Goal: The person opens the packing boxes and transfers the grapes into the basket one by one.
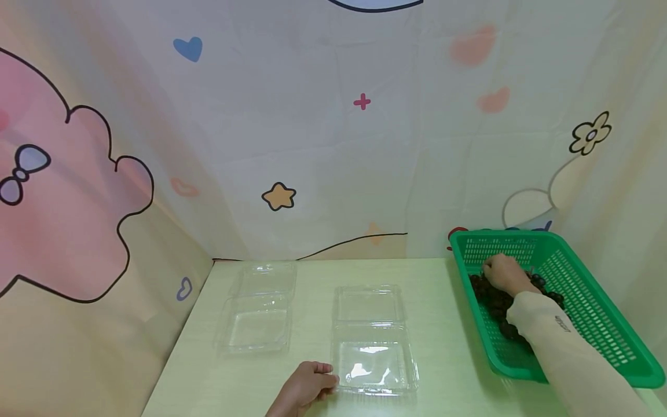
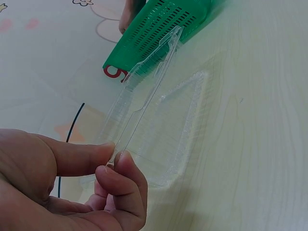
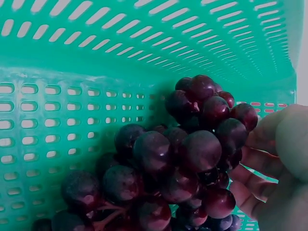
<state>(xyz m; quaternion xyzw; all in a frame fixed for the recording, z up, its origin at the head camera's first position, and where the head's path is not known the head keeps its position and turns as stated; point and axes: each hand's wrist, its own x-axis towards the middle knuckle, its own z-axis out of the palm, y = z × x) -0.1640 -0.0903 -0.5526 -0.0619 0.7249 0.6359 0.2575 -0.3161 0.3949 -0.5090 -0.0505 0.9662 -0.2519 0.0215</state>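
Note:
My left hand (image 1: 306, 383) pinches the near left edge of a clear plastic clamshell box (image 1: 373, 341) between thumb and fingers. The box lies open on the table, its second half folded away toward the back wall. In the left wrist view, the thin rim (image 2: 137, 115) runs up from the pinched fingertips. At the right, my right hand (image 1: 504, 273) reaches down into a green basket (image 1: 599, 286). Dark red grapes (image 3: 161, 156) fill much of the right wrist view, clustered on their stems. The fingers (image 3: 250, 185) curl against the side of the bunch, their tips hidden behind it.
Another open clear clamshell box (image 1: 257, 321) lies on the left part of the pale table (image 1: 432, 324). A printed curtain (image 1: 323, 145) hangs along the back and sides. The basket's slotted walls rise around the grapes near the table's right side.

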